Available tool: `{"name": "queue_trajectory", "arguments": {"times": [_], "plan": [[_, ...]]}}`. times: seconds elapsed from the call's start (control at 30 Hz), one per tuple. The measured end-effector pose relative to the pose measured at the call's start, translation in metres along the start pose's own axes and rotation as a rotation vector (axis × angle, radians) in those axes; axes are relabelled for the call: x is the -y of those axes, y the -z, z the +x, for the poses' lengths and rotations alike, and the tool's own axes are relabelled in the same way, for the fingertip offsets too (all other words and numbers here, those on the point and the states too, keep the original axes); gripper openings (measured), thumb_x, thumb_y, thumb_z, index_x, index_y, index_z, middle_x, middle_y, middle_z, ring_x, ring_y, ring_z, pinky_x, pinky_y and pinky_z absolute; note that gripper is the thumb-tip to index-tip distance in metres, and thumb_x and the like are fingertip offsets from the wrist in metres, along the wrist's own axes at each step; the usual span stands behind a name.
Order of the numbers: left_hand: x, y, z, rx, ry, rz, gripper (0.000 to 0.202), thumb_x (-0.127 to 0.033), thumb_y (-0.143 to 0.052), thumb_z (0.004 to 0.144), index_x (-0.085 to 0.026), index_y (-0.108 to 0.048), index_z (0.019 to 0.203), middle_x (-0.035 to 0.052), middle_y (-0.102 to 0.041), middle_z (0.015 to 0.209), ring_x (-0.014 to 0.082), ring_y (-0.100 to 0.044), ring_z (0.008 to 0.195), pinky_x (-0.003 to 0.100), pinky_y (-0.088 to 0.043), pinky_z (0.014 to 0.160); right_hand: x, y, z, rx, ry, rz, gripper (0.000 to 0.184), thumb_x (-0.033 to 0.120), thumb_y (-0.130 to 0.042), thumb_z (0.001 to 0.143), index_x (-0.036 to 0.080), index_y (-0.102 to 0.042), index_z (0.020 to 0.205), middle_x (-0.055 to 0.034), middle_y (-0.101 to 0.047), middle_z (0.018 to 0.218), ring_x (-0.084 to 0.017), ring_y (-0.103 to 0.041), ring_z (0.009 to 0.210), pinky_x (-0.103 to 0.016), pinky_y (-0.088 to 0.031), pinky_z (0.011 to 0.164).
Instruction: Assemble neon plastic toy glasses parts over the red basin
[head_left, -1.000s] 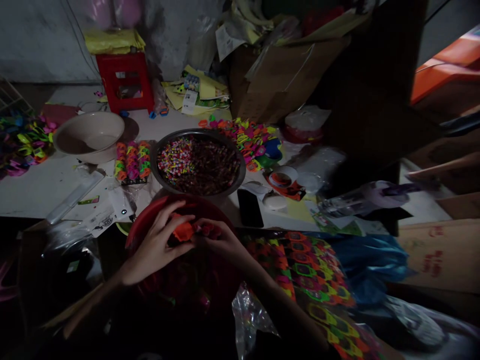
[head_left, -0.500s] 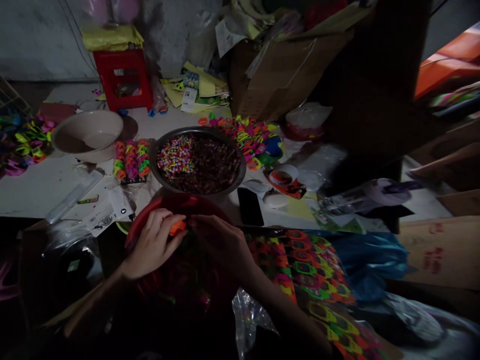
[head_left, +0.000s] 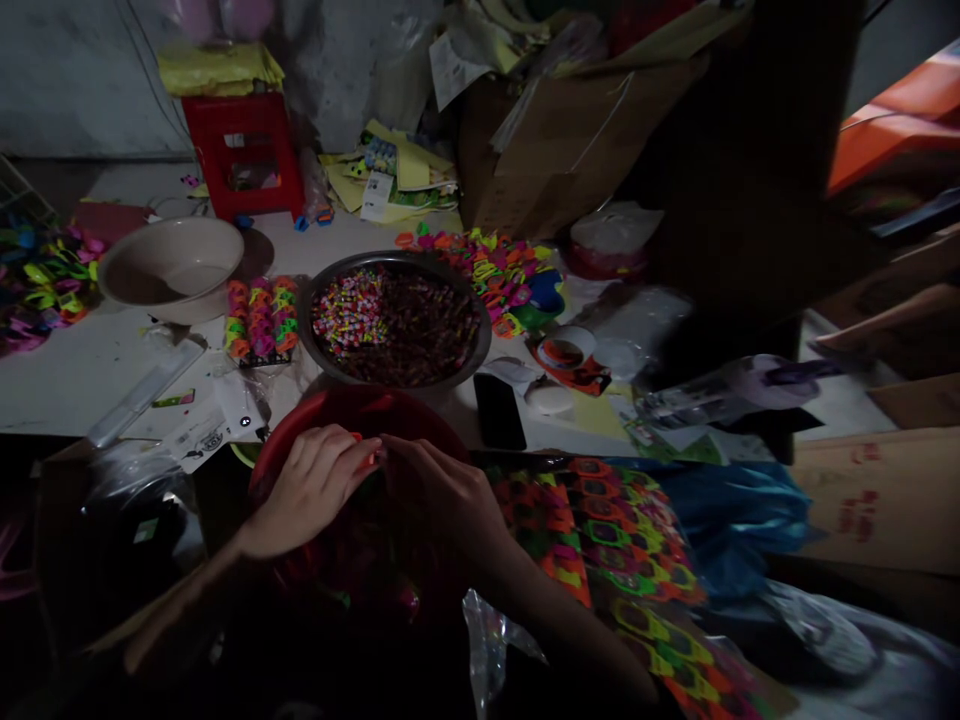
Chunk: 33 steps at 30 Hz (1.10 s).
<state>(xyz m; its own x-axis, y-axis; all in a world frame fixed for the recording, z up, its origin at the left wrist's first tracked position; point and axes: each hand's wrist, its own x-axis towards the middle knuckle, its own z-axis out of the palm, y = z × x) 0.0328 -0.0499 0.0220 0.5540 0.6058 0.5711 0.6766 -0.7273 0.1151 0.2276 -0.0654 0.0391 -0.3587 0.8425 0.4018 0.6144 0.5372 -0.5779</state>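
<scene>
My left hand [head_left: 311,487] and my right hand [head_left: 442,490] meet over a red plastic basin [head_left: 352,408] close to me. The fingers of both are curled together around a small orange plastic piece [head_left: 366,458], mostly hidden between them. Just beyond the basin stands a metal bowl [head_left: 396,325] full of small multicoloured pieces. To my right lies a sheet of neon-coloured toy glasses [head_left: 607,545].
A beige bowl [head_left: 172,268] sits at the far left, with a pack of neon rings [head_left: 262,320] beside it. A black phone [head_left: 498,410] lies right of the metal bowl. A red stool [head_left: 240,150], a cardboard box [head_left: 570,150] and loose neon toys [head_left: 502,270] crowd the back.
My hands have closed more tightly around the orange piece, so less of it shows now. The view has tilted slightly.
</scene>
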Motion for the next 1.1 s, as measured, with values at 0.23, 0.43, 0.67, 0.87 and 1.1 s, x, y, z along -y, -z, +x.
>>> {"name": "queue_trajectory", "arguments": {"times": [0.23, 0.43, 0.67, 0.87, 1.1], "plan": [[0.012, 0.001, -0.008, 0.152, -0.095, -0.012, 0.047, -0.018, -0.052, 0.092, -0.021, -0.043, 0.138, 0.009, -0.067, 0.106, 0.0233, -0.061, 0.107, 0.04, -0.046, 0.097, 0.0, -0.002, -0.002, 0.136, 0.09, -0.167, 0.029, 0.007, -0.046, 0.086, 0.014, -0.057, 0.112, -0.0047, -0.065, 0.078, -0.014, -0.062, 0.061, -0.022, -0.042, 0.048], [0.016, -0.012, -0.01, 0.21, -0.14, -0.026, 0.04, -0.02, -0.049, 0.094, -0.019, -0.047, 0.134, 0.0098, -0.066, 0.106, 0.0238, -0.06, 0.108, 0.039, -0.046, 0.095, -0.004, 0.001, -0.004, 0.307, 0.021, -0.207, 0.028, 0.009, -0.054, 0.084, 0.012, -0.059, 0.112, -0.0057, -0.067, 0.08, -0.013, -0.062, 0.059, -0.022, -0.038, 0.047], [0.02, -0.011, -0.007, 0.255, -0.05, -0.109, 0.041, -0.04, -0.051, 0.092, -0.018, -0.051, 0.126, 0.0111, -0.064, 0.112, 0.0242, -0.058, 0.108, 0.038, -0.048, 0.094, -0.081, 0.039, 0.025, 0.573, -0.14, 0.03, 0.021, 0.007, -0.058, 0.077, 0.021, -0.071, 0.086, 0.0004, -0.073, 0.076, -0.013, -0.064, 0.061, -0.019, -0.041, 0.051], [0.036, -0.009, -0.016, 0.257, 0.19, -0.2, 0.029, -0.03, -0.047, 0.095, -0.021, -0.051, 0.122, 0.0079, -0.061, 0.116, 0.0193, -0.057, 0.111, 0.037, -0.046, 0.097, -0.157, 0.092, 0.062, -0.625, -0.392, -0.107, 0.031, 0.026, -0.053, 0.081, 0.016, -0.066, 0.107, -0.0084, -0.07, 0.092, -0.015, -0.058, 0.06, -0.028, -0.047, 0.06], [0.04, -0.07, -0.041, 0.605, 0.479, -0.375, 0.039, -0.042, -0.048, 0.091, -0.017, -0.056, 0.12, 0.0129, -0.061, 0.122, 0.0274, -0.055, 0.117, 0.047, -0.042, 0.102, -0.167, 0.048, 0.042, -0.474, -0.463, 0.129, 0.027, 0.036, -0.061, 0.072, 0.018, -0.058, 0.091, -0.0032, -0.064, 0.075, -0.016, -0.057, 0.064, -0.028, -0.046, 0.062]]}}
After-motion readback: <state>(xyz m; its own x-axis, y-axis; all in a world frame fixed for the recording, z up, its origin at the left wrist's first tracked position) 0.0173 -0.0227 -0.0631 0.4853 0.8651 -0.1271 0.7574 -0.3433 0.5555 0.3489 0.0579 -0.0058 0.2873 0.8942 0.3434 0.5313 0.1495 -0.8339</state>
